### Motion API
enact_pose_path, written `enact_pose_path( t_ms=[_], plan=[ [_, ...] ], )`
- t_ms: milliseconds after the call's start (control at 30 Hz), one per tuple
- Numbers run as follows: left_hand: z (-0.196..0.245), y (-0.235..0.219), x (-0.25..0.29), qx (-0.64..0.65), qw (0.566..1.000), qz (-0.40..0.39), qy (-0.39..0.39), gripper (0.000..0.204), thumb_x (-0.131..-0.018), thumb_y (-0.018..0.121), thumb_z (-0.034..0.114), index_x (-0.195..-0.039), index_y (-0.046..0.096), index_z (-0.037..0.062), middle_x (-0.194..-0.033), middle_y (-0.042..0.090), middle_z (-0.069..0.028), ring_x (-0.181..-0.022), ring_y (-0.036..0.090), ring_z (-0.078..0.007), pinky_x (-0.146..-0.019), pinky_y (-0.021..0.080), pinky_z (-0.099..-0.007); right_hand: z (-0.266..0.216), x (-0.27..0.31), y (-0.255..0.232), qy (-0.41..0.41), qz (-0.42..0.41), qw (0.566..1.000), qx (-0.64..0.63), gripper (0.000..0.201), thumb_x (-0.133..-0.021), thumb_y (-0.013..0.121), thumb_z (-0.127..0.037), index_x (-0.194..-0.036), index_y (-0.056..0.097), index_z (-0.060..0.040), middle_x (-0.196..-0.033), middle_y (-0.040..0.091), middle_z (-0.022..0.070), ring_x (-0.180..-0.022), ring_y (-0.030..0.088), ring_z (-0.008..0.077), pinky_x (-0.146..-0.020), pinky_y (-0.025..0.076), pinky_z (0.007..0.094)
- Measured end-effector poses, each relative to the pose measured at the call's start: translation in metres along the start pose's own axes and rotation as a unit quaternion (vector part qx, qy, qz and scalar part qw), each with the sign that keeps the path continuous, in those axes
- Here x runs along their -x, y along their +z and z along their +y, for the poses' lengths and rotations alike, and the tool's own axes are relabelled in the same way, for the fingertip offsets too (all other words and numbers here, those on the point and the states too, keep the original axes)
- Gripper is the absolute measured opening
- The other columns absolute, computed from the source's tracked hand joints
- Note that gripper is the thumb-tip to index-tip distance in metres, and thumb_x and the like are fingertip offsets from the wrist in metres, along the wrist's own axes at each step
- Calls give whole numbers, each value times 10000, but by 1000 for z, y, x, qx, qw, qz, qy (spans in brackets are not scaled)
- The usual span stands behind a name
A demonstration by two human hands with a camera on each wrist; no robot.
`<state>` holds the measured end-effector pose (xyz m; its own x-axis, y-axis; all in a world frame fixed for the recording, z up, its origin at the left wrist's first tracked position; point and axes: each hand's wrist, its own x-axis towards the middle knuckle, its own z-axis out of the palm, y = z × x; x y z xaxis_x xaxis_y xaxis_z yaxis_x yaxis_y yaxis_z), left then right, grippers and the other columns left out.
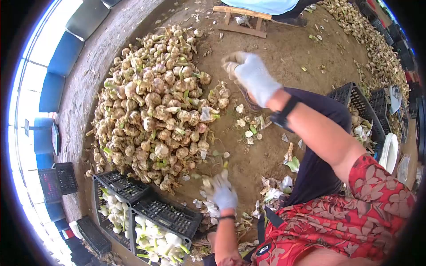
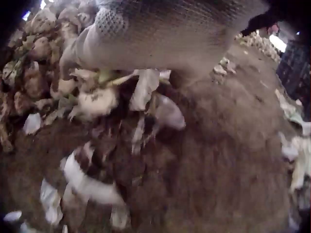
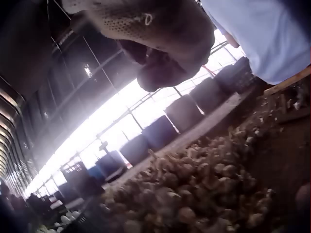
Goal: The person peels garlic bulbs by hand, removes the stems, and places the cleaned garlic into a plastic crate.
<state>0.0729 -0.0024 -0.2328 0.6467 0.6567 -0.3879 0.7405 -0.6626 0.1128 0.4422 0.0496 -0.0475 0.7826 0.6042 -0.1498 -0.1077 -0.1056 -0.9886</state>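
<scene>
My left hand (image 1: 223, 195), in a pale knit glove, reaches low over the dirt floor beside the garlic heap (image 1: 155, 106). Its fingers look spread and are blurred. In the left wrist view, a pale garlic piece (image 2: 97, 103) and a yellow-green stem (image 2: 119, 80) show just beneath the glove. My right hand (image 1: 255, 75), gloved too, is raised to the right of the heap's upper part. In the right wrist view its fingers (image 3: 163, 73) curl inward, with no object showing in them. The heap is of unpeeled bulbs with short stems.
Black crates (image 1: 166, 215) of trimmed white garlic (image 1: 155, 241) stand at lower left. Peel scraps (image 1: 275, 190) litter the floor by my knee. Another crate (image 1: 361, 106) is on my right. A wooden stool (image 1: 242, 29) bears a seated person in light blue (image 1: 266, 5).
</scene>
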Motion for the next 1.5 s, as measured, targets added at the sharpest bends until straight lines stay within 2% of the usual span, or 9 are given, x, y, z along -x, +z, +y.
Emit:
enact_pose_path(
  t_ms=[100,200,433,667,900,967,1100,1300,1500],
  plan=[
    [-17,55,103,-10,997,-73,16,781,-870,567,475,-1392,349,-63,-1445,380,-234,-1312,336,-486,-1094,269,-542,101,-54,13,76,27,978,193,408,-835,634,-340,-1073,654,-9,-1040,677,213,-972,647,347,-830,493,391],
    [-29,74,161,139,856,-486,-107,567,-850,524,506,-1222,593,84,-1161,613,-258,-1098,585,-405,-967,443,-464,134,-58,22,79,-34,904,419,566,-842,620,-439,-1217,582,-18,-1250,575,238,-1139,567,369,-951,451,418],
    [-17,3,86,294,917,-120,-242,456,-798,689,329,-1113,547,31,-1030,606,-271,-939,606,-439,-792,483,-484,209,-120,49,38,-150,922,355,589,-902,527,-488,-1324,528,-79,-1281,572,198,-1197,523,377,-1010,413,403],
    [-35,38,109,144,955,-109,-235,508,-757,727,269,-1210,549,124,-1050,608,-229,-956,610,-412,-823,490,-468,203,-84,104,44,-234,787,569,646,-831,442,-691,-1371,489,-341,-1421,447,117,-1313,376,428,-1063,316,565],
    [-57,91,103,325,903,71,-273,420,-802,696,263,-1163,603,70,-1023,655,-216,-970,628,-353,-864,483,-402,174,10,148,65,-357,713,600,820,-803,469,-748,-1324,557,-121,-1394,451,181,-1321,370,393,-1025,395,474],
    [-52,62,91,392,849,107,-338,419,-820,693,220,-1185,579,49,-995,661,-137,-865,629,-252,-802,509,-381,189,38,171,79,-357,764,532,865,-793,494,-740,-1299,558,-41,-1411,433,200,-1331,361,393,-1027,397,456],
    [-45,-1,84,748,492,176,-410,308,-859,610,84,-1142,490,97,-823,565,-20,-720,561,-138,-610,519,-325,176,70,178,107,-420,762,482,696,-837,506,-630,-1346,538,-156,-1446,417,152,-1307,416,362,-1044,378,488],
    [-31,-67,115,951,146,177,-210,316,-928,481,367,-957,615,82,-955,630,-57,-888,591,-223,-777,520,-414,180,108,156,16,-444,806,391,599,-873,546,-490,-1367,505,-154,-1377,479,202,-1246,485,366,-1034,395,434],
    [15,-79,143,972,129,169,-101,605,-968,334,588,-1255,532,94,-1139,633,-109,-979,604,-259,-818,512,-423,95,225,101,-86,-482,851,192,756,-752,675,-639,-1191,615,-27,-1180,602,207,-1090,588,324,-962,456,382]
  ],
)
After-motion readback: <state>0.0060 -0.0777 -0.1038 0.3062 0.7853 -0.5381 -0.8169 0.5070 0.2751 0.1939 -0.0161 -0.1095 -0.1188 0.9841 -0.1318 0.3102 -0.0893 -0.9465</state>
